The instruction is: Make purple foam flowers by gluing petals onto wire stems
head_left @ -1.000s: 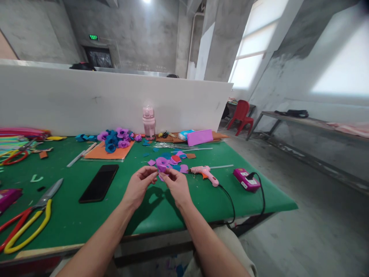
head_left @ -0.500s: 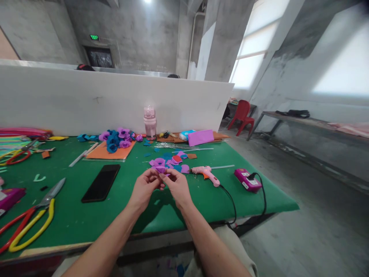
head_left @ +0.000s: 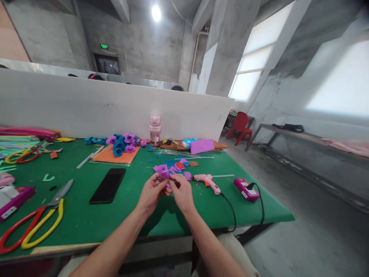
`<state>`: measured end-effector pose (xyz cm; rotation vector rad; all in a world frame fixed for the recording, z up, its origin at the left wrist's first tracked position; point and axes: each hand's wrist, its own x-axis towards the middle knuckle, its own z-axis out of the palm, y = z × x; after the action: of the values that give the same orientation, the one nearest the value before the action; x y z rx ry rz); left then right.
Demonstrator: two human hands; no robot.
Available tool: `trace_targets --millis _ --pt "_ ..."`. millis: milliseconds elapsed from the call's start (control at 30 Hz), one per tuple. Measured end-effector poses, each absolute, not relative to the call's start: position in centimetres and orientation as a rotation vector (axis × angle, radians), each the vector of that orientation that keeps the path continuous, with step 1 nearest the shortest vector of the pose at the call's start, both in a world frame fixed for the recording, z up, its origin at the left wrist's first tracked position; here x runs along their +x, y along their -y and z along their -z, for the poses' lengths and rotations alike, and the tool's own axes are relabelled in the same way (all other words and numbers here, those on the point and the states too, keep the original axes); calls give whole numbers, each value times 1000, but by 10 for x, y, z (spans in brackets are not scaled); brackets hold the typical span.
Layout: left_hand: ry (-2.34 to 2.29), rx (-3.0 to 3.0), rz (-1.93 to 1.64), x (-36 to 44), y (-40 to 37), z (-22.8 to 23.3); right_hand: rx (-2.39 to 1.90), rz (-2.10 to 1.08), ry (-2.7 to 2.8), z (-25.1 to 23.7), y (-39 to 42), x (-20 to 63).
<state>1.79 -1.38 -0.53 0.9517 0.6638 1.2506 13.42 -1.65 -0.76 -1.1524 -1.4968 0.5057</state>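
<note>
Both of my hands meet above the green table, fingertips close together. My left hand [head_left: 152, 192] pinches a small purple paper petal piece [head_left: 165, 174] from the left. From the right, my right hand [head_left: 182, 192] grips the same piece with thumb and forefinger. Fingers cover much of it, so its full shape is hidden. Just beyond the hands lie loose purple, blue and red paper petals [head_left: 179, 166]. To the right of my right hand rests a pink hot glue gun [head_left: 208, 181], its nozzle towards the petals.
A black phone [head_left: 108, 186] and large scissors [head_left: 54, 204] lie left. Purple and blue paper flowers [head_left: 118, 147] rest on orange sheets [head_left: 127, 158]. A pink bottle [head_left: 155, 130] stands by the white partition [head_left: 127, 104]. Right is a purple power strip [head_left: 245, 190] with a black cord.
My head view has tilted up a little, so the table sits lower and slightly to the right in view. Both hands keep hold of the purple petal piece, with little finger movement.
</note>
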Motion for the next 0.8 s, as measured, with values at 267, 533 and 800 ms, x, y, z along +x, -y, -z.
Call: trace_targets --millis 267,533,800 --pt "-700 839 -1250 16 17 4 -1152 -452 1630 3 28 134" --pt "-813 849 -1301 14 25 0 -1349 -355 1560 -11 31 202" --pt "-849 841 -1267 3 18 2 -2091 -348 1518 18 7 318"
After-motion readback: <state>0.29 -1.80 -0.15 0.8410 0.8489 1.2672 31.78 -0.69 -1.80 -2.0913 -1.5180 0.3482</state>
